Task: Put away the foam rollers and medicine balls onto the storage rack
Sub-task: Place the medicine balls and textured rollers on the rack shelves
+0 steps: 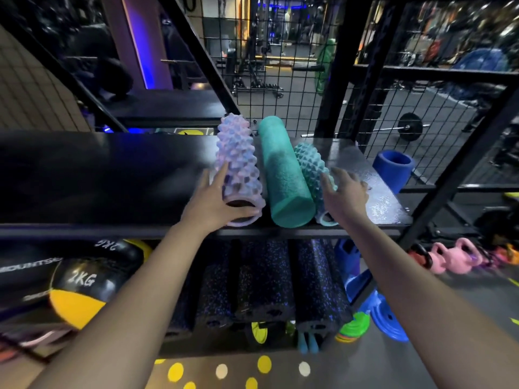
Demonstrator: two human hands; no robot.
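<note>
On the upper shelf [112, 175], the near end of the knobbly pink roller [237, 153] is gripped by the left hand [217, 200], with the thumb curled across its open end. The right hand [344, 192] is held open with fingers spread, just beside the knobbly green roller [310, 161]; whether they touch cannot be told. A smooth green roller [283, 175] is wedged between the two. Under that shelf, speckled black rollers [264, 279] and medicine balls [81, 287] are stored.

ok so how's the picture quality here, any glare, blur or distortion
head view: dim, with purple-blue glow at upper left; white glare on the black metal shelf right of the teal spiked foam roller; the black-and-yellow medicine ball at the edge is smeared; wide-angle lens slants the black rack posts
</note>
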